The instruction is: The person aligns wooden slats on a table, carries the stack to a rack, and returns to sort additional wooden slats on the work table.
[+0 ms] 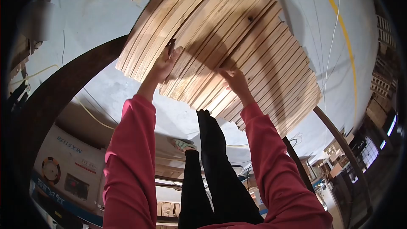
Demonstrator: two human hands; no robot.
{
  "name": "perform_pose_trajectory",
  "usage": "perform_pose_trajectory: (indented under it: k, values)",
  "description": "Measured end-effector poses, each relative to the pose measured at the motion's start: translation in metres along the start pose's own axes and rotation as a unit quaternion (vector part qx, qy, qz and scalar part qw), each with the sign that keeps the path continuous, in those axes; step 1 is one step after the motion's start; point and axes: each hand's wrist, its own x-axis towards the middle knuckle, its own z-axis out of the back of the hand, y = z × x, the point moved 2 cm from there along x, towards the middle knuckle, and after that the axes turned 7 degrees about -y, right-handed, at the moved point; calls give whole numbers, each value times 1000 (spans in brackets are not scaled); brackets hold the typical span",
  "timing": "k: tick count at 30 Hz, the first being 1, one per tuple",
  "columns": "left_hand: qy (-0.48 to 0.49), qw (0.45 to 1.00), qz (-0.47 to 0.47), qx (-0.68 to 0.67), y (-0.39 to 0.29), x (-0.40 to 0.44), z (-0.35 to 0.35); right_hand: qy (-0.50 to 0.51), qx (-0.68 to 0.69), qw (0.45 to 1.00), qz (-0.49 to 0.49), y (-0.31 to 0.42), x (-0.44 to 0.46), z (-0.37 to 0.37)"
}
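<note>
Many long, pale wooden strips (250,29) lie side by side in front of me, their near ends uneven. My left hand (165,64) is at the near end of a gap between two groups of strips, its fingers closed around a strip's edge; a dark spot by the fingertips is too small to make out. Farther right, my right hand (235,80) is over the near ends of the middle strips. Its fingers are bent and apart, with nothing visible between them, and the fingertips appear to touch the wood.
A dark curved metal bar (80,59) runs under the strips at the left. A printed box (70,169) stands at lower left. A dark leg (339,138) is at right. Cables and a yellow line (349,51) cross the pale floor.
</note>
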Motion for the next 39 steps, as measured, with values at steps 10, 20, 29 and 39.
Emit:
perform_pose_trajectory:
  k: [10,20,29,39]
  values:
    - [-192,948,-208,148,12,-99,-16,-66,133,989,12,19,18,1]
    - [-151,980,-63,113,82,-250,-60,-60,163,983,53,-56,-17,9]
    - [-83,996,20,-16,119,-387,-103,-28,-105,994,-14,-201,-155,-23]
    - [-372,920,90,-88,174,-605,-106,-142,-324,867,350,-268,-188,-7]
